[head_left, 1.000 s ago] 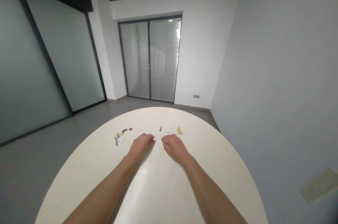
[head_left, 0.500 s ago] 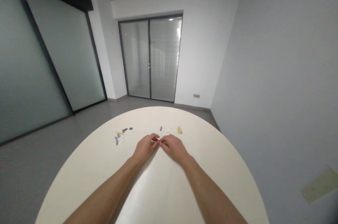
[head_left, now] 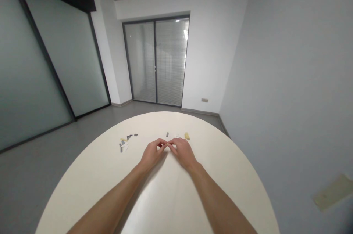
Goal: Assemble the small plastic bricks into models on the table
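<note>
My left hand [head_left: 152,153] and my right hand [head_left: 182,151] meet fingertip to fingertip over the middle of the white round table [head_left: 217,175]. Both are closed in a pinch around something too small to make out. Just beyond the fingertips lies a small grey piece [head_left: 167,135]. Small white pieces [head_left: 177,136] sit behind my right hand, partly covered by it. To their right is a yellow piece [head_left: 186,136].
At the table's left lie a small dark piece [head_left: 136,135], another dark piece [head_left: 129,136], a thin yellow strip [head_left: 124,139], a grey piece [head_left: 120,148] and a white piece [head_left: 125,146]. A glass door [head_left: 156,61] stands beyond the table.
Both hands have lifted slightly, and their fingertips are pressed closer together. My right hand covers more of the white pieces. The pieces on the table stay where they were.
</note>
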The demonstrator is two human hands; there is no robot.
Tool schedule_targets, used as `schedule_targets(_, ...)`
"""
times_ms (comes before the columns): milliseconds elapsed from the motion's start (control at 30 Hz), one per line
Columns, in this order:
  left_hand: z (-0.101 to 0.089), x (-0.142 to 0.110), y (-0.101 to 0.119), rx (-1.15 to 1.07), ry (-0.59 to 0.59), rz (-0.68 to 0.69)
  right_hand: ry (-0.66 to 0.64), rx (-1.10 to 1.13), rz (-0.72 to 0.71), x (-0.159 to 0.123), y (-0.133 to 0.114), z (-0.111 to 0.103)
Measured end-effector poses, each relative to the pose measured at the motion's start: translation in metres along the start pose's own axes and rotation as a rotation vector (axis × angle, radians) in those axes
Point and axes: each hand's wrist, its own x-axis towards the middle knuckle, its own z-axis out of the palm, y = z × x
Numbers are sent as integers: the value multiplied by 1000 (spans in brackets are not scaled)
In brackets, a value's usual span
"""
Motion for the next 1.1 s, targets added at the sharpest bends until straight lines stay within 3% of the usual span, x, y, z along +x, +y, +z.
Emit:
schedule_targets(367, 4, -1, 6, -83, 76, 8, 44, 17, -36, -1, -1, 1)
schedule_targets(1100, 4, -1, 1, -60, 67, 18, -4, -5, -45, -1, -2, -1)
